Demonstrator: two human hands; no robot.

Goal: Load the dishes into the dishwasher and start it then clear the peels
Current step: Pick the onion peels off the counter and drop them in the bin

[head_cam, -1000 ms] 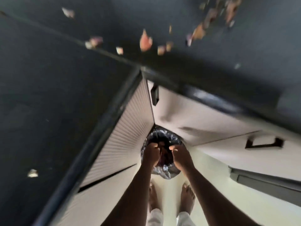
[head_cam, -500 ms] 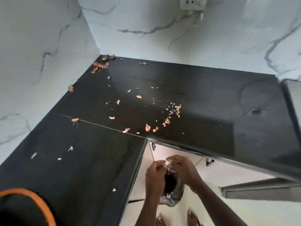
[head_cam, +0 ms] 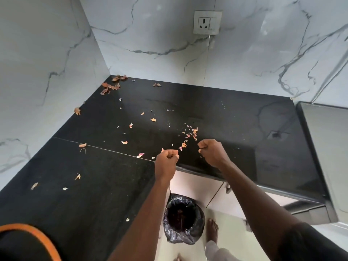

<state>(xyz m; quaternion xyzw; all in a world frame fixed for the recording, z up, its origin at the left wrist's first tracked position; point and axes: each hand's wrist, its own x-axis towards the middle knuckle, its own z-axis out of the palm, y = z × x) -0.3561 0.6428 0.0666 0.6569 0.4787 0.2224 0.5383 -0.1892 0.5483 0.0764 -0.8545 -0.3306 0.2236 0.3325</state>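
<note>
— Two grips are hovering low over the glossy black stone desk [head_cam: 207, 113], and both are balling up tight. The left grip [head_cam: 166, 161] is curling its fingers into a fist, and the right grip [head_cam: 211, 153] is doing the same near it.
— Is either one carrying anything?
— Nothing is showing inside either fist. One pale scrap is sitting right at the left knuckles, but I cannot tell whether it is touching.
— And the peels?
— Papery orange-pink peels [head_cam: 194, 130] are lying scattered across the desk. The thickest trail is running just beyond the two grips, and another heap is sitting in the back corner against the white veined marble wall [head_cam: 150, 34].
— Where is the bin?
— That round bin with the crinkled black plastic liner [head_cam: 197, 228] is standing on the floor below the desk edge, between the two forearms, with dark scraps lying inside it.
</note>
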